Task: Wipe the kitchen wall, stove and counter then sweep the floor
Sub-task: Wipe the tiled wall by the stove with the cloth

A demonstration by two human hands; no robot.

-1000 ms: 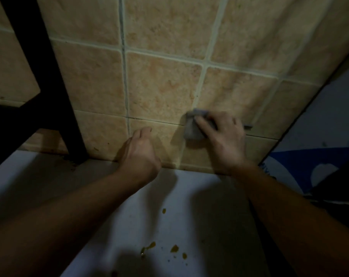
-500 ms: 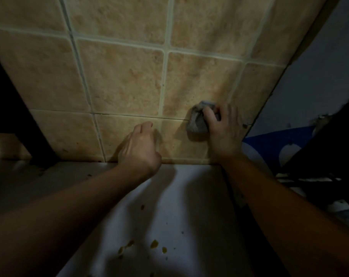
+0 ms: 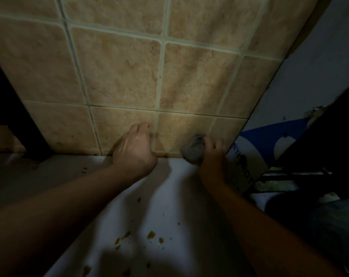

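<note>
— Beige tile covers the wall (image 3: 119,76), with pale grout lines between the squares. Where does it end?

— Its bottom edge meets the white counter (image 3: 169,206) in a straight seam running across the middle of the view. On the right the tiling stops at a slanted vertical corner, and a grey-blue wall (image 3: 313,62) begins past it.

— Where are the hands?

— Both sit low, right at the seam. The right hand (image 3: 214,154) grips a bunched grey cloth (image 3: 193,151), fingers curled over it, pressing it to the bottom row of tile just above the counter, close to the right corner. The left hand (image 3: 134,149) holds nothing; its fingers are loosely curled, with the knuckles against the tile and the heel over the seam.

— How much room around them?

— Left of the left hand the bottom row of tile runs bare up to a black frame leg (image 3: 15,116) standing at the back of the counter. Between the two hands one tile lies uncovered. Right of the cloth there is only a narrow strip of tile before the corner, and a blue and white package (image 3: 255,148) stands just beside the right wrist.

— And the counter?

— Brown spots (image 3: 150,234) are scattered on it between the forearms, nearer the camera. Its right edge falls into dark clutter that is too dim to make out.
</note>
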